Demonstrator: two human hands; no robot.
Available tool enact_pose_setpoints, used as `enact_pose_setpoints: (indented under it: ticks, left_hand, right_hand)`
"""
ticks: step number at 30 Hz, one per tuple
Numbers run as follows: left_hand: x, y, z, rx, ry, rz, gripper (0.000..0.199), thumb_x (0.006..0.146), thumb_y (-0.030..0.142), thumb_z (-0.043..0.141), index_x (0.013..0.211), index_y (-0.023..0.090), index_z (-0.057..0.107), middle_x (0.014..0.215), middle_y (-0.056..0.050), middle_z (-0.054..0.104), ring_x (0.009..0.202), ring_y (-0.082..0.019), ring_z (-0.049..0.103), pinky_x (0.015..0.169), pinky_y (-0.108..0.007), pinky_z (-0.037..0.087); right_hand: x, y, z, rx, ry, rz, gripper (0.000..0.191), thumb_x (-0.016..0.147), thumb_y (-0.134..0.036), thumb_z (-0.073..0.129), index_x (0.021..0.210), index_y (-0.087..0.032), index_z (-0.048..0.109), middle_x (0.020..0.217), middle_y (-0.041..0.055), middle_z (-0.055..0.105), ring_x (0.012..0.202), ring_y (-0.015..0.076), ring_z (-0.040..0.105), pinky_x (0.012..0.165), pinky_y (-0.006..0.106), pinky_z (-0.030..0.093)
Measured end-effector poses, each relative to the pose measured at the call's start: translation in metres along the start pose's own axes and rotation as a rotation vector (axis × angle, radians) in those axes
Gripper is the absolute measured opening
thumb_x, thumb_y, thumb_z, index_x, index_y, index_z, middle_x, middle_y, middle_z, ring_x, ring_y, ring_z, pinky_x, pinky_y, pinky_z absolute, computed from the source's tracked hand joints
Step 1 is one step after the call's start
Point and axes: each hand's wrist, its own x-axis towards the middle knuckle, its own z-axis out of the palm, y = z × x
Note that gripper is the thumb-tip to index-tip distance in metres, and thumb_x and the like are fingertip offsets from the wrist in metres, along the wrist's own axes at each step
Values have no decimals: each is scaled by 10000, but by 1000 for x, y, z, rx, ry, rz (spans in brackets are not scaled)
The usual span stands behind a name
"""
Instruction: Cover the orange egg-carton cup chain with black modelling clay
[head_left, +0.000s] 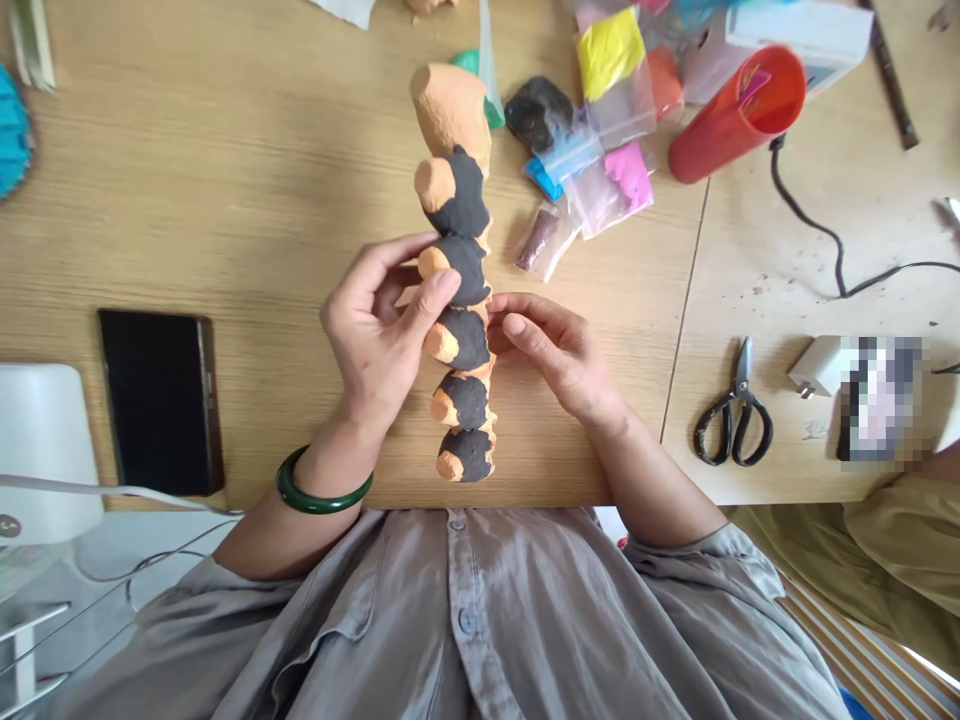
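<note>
A long clay model (pixel 467 270), orange with black patches and a row of orange stubs, stands out in the middle of the head view. It runs from a rounded orange end at the top to a smaller segment near my shirt. My left hand (pixel 394 325) is closed on its left side, thumb over the black part and fingers partly behind. On the other side, my right hand (pixel 551 345) is closed with thumb and fingertips against the orange edge. What those right fingertips pinch, beyond the edge itself, is hidden.
Bags of coloured clay (pixel 611 60), a black clay lump (pixel 538 112) and a red cup (pixel 720 130) stand at the upper right. Scissors (pixel 735 415) and a white charger (pixel 821 365) lie right. A phone (pixel 161 400) lies left. Another person's clothed leg shows at lower right.
</note>
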Motion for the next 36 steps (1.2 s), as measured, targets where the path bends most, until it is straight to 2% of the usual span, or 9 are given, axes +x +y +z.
enact_pose_setpoints:
  ticks: [5,8,13,17,21,26,28,32,36]
  left_hand:
    - [-4,-3,5,-6,8,83,377,863,539,970,1119,294,840,1122,-8,824,996,-213,810,790,-327,682]
    - [-6,-5,7,-1,-10,153,324,912,467,937,1141,254,851,1118,-44,832,958,-174,826,753,-237,693]
    - [-12,-5,6,51,-103,143,330,945,395,900,1239,263,827,1245,-69,805,1109,-215,818,827,-243,722]
    - [-15,-3,7,139,-168,261,342,956,349,891,1277,258,813,1278,-78,786,1137,-224,801,813,-240,725]
    - [-16,-1,8,226,-222,309,384,978,449,864,1283,225,799,1273,-103,790,1115,-236,802,796,-265,735]
    - [-17,1,8,228,-180,287,290,1111,429,665,1245,206,794,1246,-100,807,1118,-218,810,845,-262,714]
    - [-17,1,8,241,-146,284,269,1116,403,649,1238,205,786,1233,-92,812,1046,-197,817,802,-244,700]
    - [-16,1,10,131,-102,157,362,1071,467,711,1309,198,751,1267,-111,813,941,-184,814,726,-244,683]
    - [-11,1,11,-139,-98,-172,417,953,528,844,1212,202,814,1169,-93,840,916,-198,808,693,-253,673]
  right_hand:
    - [3,6,-5,66,77,-70,587,924,-638,851,1319,-236,686,1231,86,829,1141,219,804,923,330,702]
    - [5,9,-7,92,91,-76,529,939,-651,824,1284,-266,712,1222,68,830,1107,224,808,929,359,706]
    - [7,11,-8,189,149,-61,478,890,-653,868,1166,-275,778,1099,18,823,987,190,802,883,331,708]
    - [8,9,-8,215,176,-46,499,843,-668,900,1140,-285,782,958,-9,804,894,189,789,801,326,704]
    - [8,9,-8,154,185,-35,534,821,-672,913,1149,-270,786,1026,10,841,886,188,787,798,322,696]
    - [10,10,-9,155,180,-10,535,854,-705,861,1114,-246,770,994,18,848,842,188,806,729,300,684]
    - [10,10,-8,167,180,-10,522,850,-697,871,1099,-250,767,986,12,846,832,186,810,720,295,679]
    - [8,9,-6,189,213,-25,502,858,-726,855,1051,-270,774,1016,4,839,872,192,808,776,326,693]
    - [5,9,-5,159,159,-56,540,908,-784,769,1129,-291,791,1073,14,839,947,206,804,821,352,695]
